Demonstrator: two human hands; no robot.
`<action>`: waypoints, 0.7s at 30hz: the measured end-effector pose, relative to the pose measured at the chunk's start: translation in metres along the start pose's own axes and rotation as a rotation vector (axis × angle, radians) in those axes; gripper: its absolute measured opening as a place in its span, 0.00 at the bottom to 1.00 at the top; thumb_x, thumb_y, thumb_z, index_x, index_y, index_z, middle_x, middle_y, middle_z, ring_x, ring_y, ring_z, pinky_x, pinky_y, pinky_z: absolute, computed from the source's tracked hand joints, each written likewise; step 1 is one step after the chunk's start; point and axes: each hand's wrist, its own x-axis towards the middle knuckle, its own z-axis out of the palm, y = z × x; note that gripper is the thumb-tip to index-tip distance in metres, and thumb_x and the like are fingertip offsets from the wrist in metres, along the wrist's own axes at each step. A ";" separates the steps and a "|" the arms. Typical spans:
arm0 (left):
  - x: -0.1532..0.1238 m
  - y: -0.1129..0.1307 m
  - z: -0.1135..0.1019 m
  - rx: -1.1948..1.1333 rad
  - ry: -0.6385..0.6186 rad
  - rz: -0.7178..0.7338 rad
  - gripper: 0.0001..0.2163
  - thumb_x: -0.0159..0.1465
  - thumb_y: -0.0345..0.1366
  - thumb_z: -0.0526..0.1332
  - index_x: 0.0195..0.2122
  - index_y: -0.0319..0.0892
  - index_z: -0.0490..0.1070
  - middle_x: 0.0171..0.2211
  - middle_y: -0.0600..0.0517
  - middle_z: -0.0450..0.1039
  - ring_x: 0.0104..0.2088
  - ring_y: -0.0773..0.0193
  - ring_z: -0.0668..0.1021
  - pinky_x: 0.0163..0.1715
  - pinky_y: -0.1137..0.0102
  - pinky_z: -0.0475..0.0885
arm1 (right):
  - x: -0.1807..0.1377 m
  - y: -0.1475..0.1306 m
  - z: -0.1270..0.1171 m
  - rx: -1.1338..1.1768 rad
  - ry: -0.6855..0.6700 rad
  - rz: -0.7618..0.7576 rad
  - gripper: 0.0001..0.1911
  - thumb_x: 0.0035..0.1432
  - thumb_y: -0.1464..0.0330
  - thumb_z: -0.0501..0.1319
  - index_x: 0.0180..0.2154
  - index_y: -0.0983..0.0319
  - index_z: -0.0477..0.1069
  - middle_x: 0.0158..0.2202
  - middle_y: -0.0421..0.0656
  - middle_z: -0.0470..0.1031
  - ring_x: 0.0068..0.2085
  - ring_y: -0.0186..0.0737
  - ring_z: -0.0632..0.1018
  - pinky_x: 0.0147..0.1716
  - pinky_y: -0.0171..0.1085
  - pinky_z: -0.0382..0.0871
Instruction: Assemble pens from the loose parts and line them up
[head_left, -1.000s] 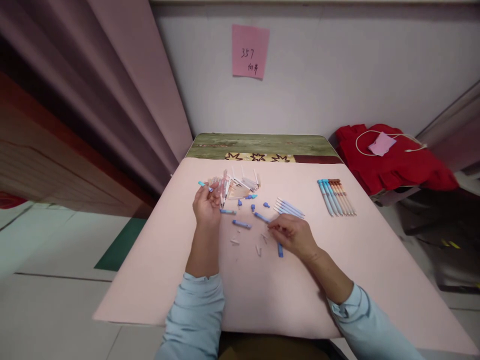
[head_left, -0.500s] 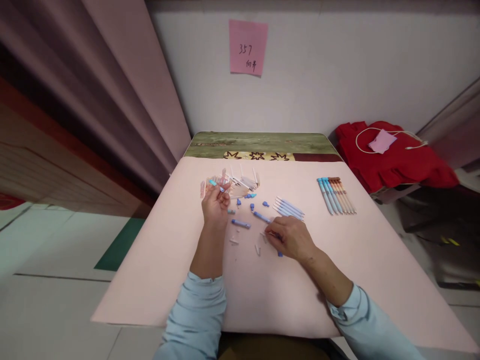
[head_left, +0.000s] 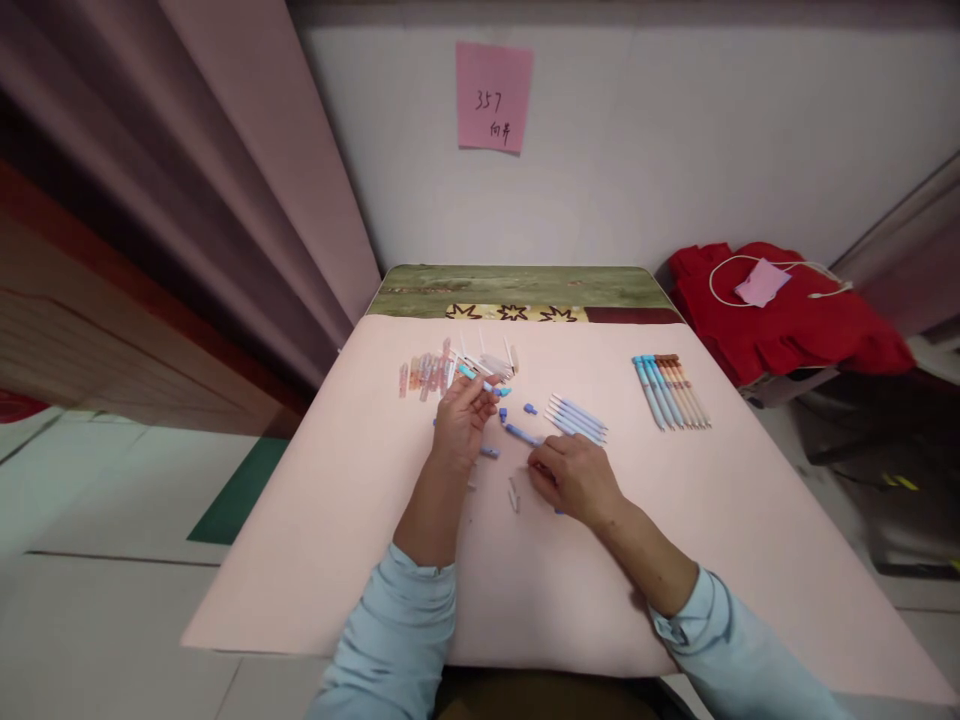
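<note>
My left hand (head_left: 460,424) is raised over the middle of the table, its fingers closed on a slim blue pen barrel (head_left: 470,373) with a lighter blue end. To its right my right hand (head_left: 577,478) rests low over the table with fingertips pinched together; what they hold, if anything, is hidden. A blue pen barrel (head_left: 523,435) lies against its fingers. Between the hands are small white sticks (head_left: 514,497) and dark blue caps (head_left: 531,408). Another blue barrel (head_left: 490,453) is partly hidden by my left hand.
Several pale blue refill-like sticks (head_left: 576,415) lie in a row beyond my right hand. Finished-looking blue and brown pens (head_left: 664,392) are lined up at the right. Clear pinkish tubes (head_left: 427,372) and thin white rods (head_left: 481,345) are heaped at the back left. Red cloth (head_left: 787,330) lies beside the table.
My left hand has moved right with the blue pen barrel, closer to my right hand, and now covers some loose parts. My right hand has barely shifted and stays pinched.
</note>
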 end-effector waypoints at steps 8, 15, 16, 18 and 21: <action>-0.015 -0.025 0.017 -0.042 -0.170 -0.205 0.11 0.52 0.31 0.71 0.33 0.36 0.71 0.27 0.54 0.73 0.23 0.74 0.74 0.22 0.80 0.69 | -0.001 0.006 -0.014 0.360 0.421 0.344 0.04 0.60 0.68 0.60 0.34 0.59 0.74 0.28 0.37 0.76 0.27 0.32 0.74 0.29 0.31 0.67; -0.028 -0.038 0.025 -0.026 -0.219 -0.316 0.11 0.51 0.30 0.71 0.33 0.35 0.72 0.29 0.51 0.75 0.25 0.73 0.76 0.24 0.80 0.70 | -0.001 0.008 -0.010 0.539 0.445 0.486 0.04 0.58 0.66 0.63 0.33 0.59 0.75 0.27 0.37 0.76 0.27 0.32 0.74 0.31 0.32 0.70; -0.028 -0.038 0.025 -0.018 -0.219 -0.310 0.11 0.51 0.30 0.71 0.33 0.35 0.72 0.28 0.52 0.74 0.25 0.73 0.76 0.24 0.80 0.70 | -0.001 0.008 -0.010 0.537 0.438 0.496 0.04 0.58 0.66 0.63 0.32 0.59 0.74 0.27 0.37 0.76 0.27 0.32 0.74 0.31 0.32 0.69; -0.029 -0.038 0.025 0.007 -0.212 -0.295 0.11 0.50 0.31 0.72 0.32 0.35 0.72 0.27 0.52 0.74 0.25 0.73 0.75 0.23 0.80 0.70 | 0.000 0.008 -0.010 0.541 0.436 0.516 0.04 0.57 0.66 0.63 0.31 0.60 0.74 0.27 0.37 0.76 0.26 0.32 0.74 0.31 0.32 0.69; -0.029 -0.038 0.026 0.056 -0.206 -0.268 0.12 0.49 0.31 0.72 0.31 0.35 0.72 0.25 0.53 0.73 0.24 0.72 0.75 0.24 0.79 0.70 | 0.000 0.008 -0.011 0.566 0.436 0.537 0.05 0.57 0.66 0.64 0.31 0.60 0.74 0.26 0.37 0.75 0.26 0.33 0.73 0.29 0.32 0.68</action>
